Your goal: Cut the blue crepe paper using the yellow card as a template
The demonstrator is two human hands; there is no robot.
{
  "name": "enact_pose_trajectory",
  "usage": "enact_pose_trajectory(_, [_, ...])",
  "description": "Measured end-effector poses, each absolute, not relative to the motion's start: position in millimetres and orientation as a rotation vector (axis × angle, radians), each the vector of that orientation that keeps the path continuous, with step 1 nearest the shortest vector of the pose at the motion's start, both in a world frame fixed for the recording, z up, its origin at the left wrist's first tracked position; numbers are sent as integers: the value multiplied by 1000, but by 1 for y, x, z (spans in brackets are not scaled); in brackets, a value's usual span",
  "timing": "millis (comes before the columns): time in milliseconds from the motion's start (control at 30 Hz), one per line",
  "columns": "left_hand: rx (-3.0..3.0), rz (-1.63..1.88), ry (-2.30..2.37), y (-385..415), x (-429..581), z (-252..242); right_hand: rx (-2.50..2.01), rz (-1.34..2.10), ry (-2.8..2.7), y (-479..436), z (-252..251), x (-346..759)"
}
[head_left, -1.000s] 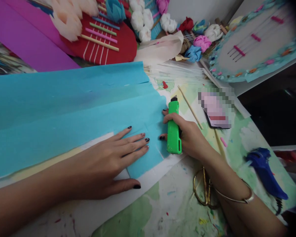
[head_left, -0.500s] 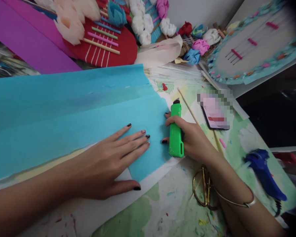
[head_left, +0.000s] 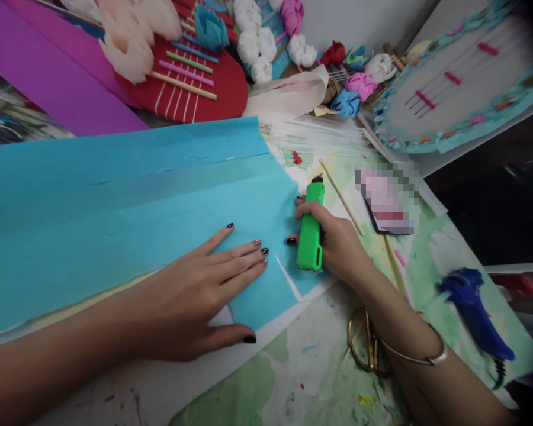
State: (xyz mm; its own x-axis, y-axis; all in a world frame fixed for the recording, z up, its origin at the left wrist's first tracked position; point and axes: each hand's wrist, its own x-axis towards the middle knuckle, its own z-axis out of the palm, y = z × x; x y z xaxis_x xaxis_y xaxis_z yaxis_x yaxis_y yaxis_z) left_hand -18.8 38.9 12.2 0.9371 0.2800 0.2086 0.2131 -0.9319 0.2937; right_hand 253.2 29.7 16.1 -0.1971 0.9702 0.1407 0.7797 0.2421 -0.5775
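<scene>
My right hand (head_left: 342, 242) is curled round the cutter (head_left: 311, 231), blade (head_left: 317, 178) toward twelve o'clock. At eight o'clock from it, my left hand (head_left: 204, 281) lies flat, fingers spread, on the blue sheet (head_left: 115, 231). Scissors (head_left: 372, 349) lie at five.

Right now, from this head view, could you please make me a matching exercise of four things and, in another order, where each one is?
1. left hand
2. green cutter
3. gold-handled scissors
4. blue glue gun

A. partly hidden by the right forearm
B. palm down, partly on the turquoise sheet
C. near the table's right-hand edge
D. held in the right hand

Pairs: 1-B, 2-D, 3-A, 4-C
</scene>
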Motion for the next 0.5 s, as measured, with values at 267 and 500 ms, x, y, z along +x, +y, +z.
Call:
enact_pose_trajectory(267, [2781, 363, 374, 41, -19, 9, -1581, 521, -2058, 30, 17, 255])
enact_pose_trajectory(500, [2793, 426, 348, 42, -20, 9, -1579, 482, -2080, 29, 20, 255])
